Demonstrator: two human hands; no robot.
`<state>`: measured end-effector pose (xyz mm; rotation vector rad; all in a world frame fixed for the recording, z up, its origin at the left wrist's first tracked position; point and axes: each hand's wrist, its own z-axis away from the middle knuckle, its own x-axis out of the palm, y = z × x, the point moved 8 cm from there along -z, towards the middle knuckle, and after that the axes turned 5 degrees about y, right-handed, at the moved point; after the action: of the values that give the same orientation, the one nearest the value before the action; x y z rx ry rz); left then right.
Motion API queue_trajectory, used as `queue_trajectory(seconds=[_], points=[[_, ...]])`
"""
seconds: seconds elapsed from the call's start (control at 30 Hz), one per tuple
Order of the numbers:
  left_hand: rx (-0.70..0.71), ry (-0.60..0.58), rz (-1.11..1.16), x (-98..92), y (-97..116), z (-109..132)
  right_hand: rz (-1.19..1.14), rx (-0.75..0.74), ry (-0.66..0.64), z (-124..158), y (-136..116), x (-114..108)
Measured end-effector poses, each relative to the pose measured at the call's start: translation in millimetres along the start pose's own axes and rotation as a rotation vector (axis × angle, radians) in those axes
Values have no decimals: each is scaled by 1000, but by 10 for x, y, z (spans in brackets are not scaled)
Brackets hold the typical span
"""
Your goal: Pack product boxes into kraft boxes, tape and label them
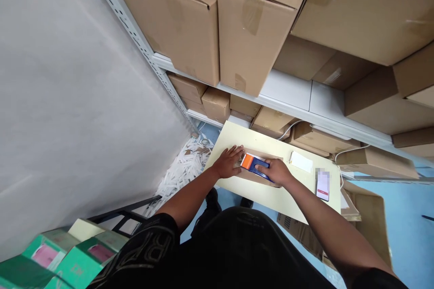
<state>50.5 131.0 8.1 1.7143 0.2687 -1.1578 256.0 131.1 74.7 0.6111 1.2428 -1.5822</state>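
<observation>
A narrow flat cardboard box [252, 184] lies on the pale yellow table [233, 135]. My left hand [229, 162] rests on its left end, fingers stretched out and slightly spread. On top of the box, my right hand [278, 172] grips a blue and orange tape dispenser [252, 162], thumb laid over the blue part. The dispenser's orange end points toward my left hand and sits close to its fingers. Most of my right fingers are hidden beneath and behind the tool.
A phone [322, 185] and a white pack [301, 161] lie on the table's right side. Shelving [291, 104] with cardboard boxes [254, 31] rises behind. White paper strips [179, 169] cover the floor at left. Green boxes [79, 264] stand lower left, an open carton [369, 212] at right.
</observation>
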Motion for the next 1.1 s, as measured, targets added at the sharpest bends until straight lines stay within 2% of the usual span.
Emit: queue_trajectory(seconds=[0.27,0.43,0.63,0.8,0.93,1.0,1.1], points=[[-14,-44,-102,-43,41,-6,72,46,-61,76,340,-389],[-6,-42,-90,-58,44,-13,97,84,-57,206,675,-597],[-20,-69,-112,-53,54,-26,63,172,-70,514,1281,-800],[-18,-77,-131,-43,56,-33,80,250,-114,782,1974,-918],[-24,-83,-135,-15,41,-39,160,286,-119,867,2377,-854],[-27,-89,-136,11,25,-41,204,288,-108,801,2422,-711],[-29,-89,-136,49,-8,-42,193,336,-107,600,2348,-346]])
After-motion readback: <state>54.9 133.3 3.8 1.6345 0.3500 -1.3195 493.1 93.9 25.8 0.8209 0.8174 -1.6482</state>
